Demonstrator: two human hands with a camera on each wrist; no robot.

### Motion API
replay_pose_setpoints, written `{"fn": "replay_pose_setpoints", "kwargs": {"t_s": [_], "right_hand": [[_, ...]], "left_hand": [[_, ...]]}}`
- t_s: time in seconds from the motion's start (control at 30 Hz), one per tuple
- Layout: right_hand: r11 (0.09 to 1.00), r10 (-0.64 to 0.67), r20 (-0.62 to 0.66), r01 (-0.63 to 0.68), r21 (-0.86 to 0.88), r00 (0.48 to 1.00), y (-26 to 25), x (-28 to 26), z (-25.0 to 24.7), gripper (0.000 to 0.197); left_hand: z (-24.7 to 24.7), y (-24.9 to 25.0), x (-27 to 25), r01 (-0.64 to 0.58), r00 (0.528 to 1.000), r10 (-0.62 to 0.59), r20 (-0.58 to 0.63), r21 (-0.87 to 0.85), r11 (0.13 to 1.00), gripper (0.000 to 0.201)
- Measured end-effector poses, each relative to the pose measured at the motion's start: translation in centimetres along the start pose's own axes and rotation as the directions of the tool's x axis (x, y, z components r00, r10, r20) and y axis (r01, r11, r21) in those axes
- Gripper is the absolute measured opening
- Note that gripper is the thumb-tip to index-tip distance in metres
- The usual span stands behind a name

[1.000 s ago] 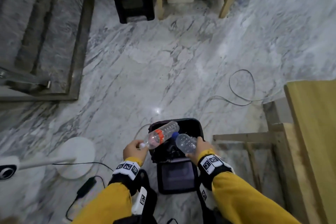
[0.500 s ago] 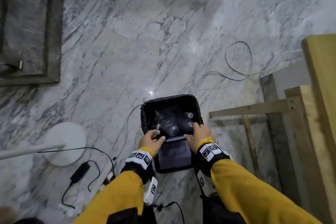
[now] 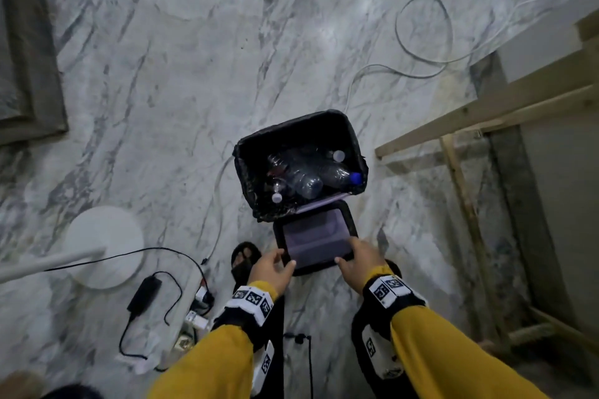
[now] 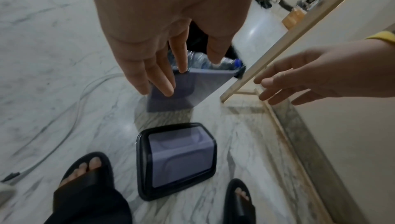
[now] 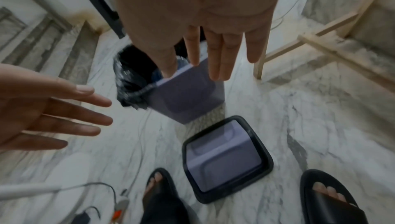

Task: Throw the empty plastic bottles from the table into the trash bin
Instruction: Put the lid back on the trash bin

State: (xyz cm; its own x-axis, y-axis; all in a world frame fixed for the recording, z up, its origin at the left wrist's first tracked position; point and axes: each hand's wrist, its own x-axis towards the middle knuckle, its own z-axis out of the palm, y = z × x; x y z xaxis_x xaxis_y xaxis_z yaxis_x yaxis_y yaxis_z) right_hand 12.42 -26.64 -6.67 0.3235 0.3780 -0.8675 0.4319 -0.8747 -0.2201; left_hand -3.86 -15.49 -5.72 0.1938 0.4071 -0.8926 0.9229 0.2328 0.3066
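Gone from both hands since a second ago and now heaped in the trash bin (image 3: 299, 126), plastic bottles (image 3: 308, 176) at twelve o'clock from empty, spread-fingered left hand (image 3: 270, 270) and right hand (image 3: 361, 261), equally near above lid (image 3: 316, 238)

Black-rimmed lid (image 3: 316, 241) flat on marble floor (image 3: 194, 74), white round lamp base (image 3: 103, 246), looped white cable (image 3: 421, 29), black sandals (image 5: 329, 199).

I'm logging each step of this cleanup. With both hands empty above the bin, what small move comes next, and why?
Probably lowering both hands to the lid lying on the floor in front of the trash bin. The bottles lie inside, and the left hand and right hand are open, holding nothing.
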Motion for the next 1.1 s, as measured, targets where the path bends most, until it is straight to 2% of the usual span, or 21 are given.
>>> {"fn": "replay_pose_setpoints", "kwargs": {"t_s": [0.23,0.37,0.47,0.53,0.6,0.7,0.83,0.93,1.03,1.1], "right_hand": [[0.999,-0.003,0.068,0.007,-0.052,0.998,6.4,12.7,6.2,0.065],[0.999,-0.007,0.001,0.007,-0.043,1.000,9.3,19.2,9.2,0.070],[1.000,0.026,-0.055,-0.025,0.018,0.998,11.2,22.7,11.1,0.084],[0.997,0.036,-0.044,-0.033,0.065,0.998,12.3,24.3,12.2,0.093],[0.995,0.018,-0.009,-0.017,0.103,1.000,13.0,25.2,13.1,0.092],[0.989,0.005,0.018,-0.008,0.147,1.000,13.4,25.7,14.0,0.087],[0.978,0.020,-0.034,-0.012,0.208,0.999,14.1,24.3,13.9,0.078],[0.979,0.031,-0.122,-0.005,0.205,0.992,14.5,21.2,12.7,0.070],[0.984,0.047,-0.155,-0.020,0.177,0.987,14.6,16.6,10.7,0.064],[0.983,0.045,-0.169,-0.014,0.182,0.985,14.8,13.0,9.0,0.063]], "left_hand": [[6.4,-5.3,12.1,0.059,0.998,-0.059,-0.001,0.055,0.997,0.056],[9.8,-8.0,18.7,0.065,0.998,-0.065,-0.003,0.122,0.990,0.071],[11.9,-9.7,22.3,0.082,0.996,-0.080,-0.027,0.061,0.995,0.083],[13.2,-10.6,23.9,0.079,0.996,-0.079,-0.036,-0.011,0.997,0.088],[14.3,-11.4,25.1,0.096,0.994,-0.098,-0.044,-0.056,0.994,0.091],[15.3,-11.6,25.6,0.127,0.991,-0.126,-0.052,0.030,0.991,0.079],[15.7,-10.9,24.4,0.140,0.988,-0.135,-0.073,0.065,0.988,0.071],[15.6,-9.9,21.2,0.102,0.992,-0.096,-0.086,0.063,0.993,0.072],[15.1,-8.8,16.7,-0.003,0.995,0.008,-0.104,0.052,0.999,0.071],[14.7,-7.9,13.1,-0.028,0.995,0.031,-0.090,0.033,0.999,0.069]]}}
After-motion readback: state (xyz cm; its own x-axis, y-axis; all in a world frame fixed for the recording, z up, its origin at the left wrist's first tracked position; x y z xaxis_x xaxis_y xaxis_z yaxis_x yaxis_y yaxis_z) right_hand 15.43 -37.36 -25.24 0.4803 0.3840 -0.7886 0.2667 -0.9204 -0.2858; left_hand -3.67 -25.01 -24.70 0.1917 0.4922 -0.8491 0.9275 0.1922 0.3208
